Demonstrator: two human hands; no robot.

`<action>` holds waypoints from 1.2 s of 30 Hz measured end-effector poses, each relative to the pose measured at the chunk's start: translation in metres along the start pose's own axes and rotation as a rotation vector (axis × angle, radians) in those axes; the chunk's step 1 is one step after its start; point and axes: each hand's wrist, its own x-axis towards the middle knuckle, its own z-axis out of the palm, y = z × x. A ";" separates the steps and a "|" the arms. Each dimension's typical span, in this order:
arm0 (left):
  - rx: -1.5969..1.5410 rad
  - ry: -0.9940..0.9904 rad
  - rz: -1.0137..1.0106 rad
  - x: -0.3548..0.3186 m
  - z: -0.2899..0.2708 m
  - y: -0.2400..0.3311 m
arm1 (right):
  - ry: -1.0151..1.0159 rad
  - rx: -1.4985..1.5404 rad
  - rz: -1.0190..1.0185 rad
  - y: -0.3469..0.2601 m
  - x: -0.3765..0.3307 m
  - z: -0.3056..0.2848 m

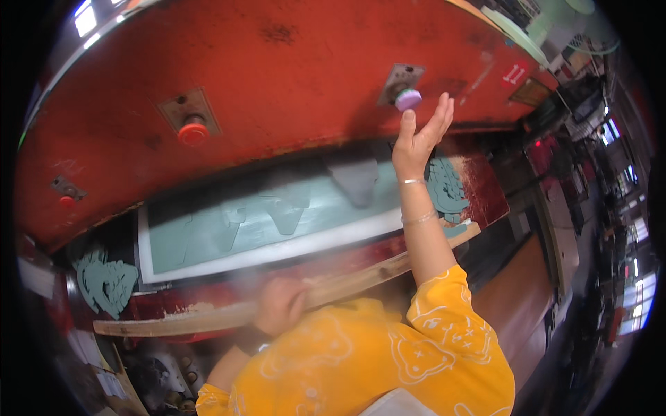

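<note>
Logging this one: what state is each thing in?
Right hand: open, raised beside purple button, contact unclear
Purple button: jutting from red panel; pressed or not, unclear
Larger red button: jutting out, untouched
Left hand: blurred, grip unclear
Green sheet: flat, shape outlines visible
Green scraps: heaped at both ends

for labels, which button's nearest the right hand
The purple button by the right hand; the large red button and small red button sit farther left.

Left head-worn fisheye, facing down and forward: yellow shirt (326, 353) near, below; red machine front (291, 76) close ahead.
</note>
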 end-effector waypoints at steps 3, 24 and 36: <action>0.104 0.021 0.009 -0.003 0.006 -0.002 | 0.111 -0.155 -0.187 -0.012 0.020 0.014; 0.318 0.214 -0.205 -0.035 0.028 0.018 | -1.111 0.029 -0.103 -0.045 -0.175 -0.181; 0.356 0.149 -0.255 -0.062 0.049 0.008 | -1.495 0.080 0.112 -0.033 -0.164 -0.180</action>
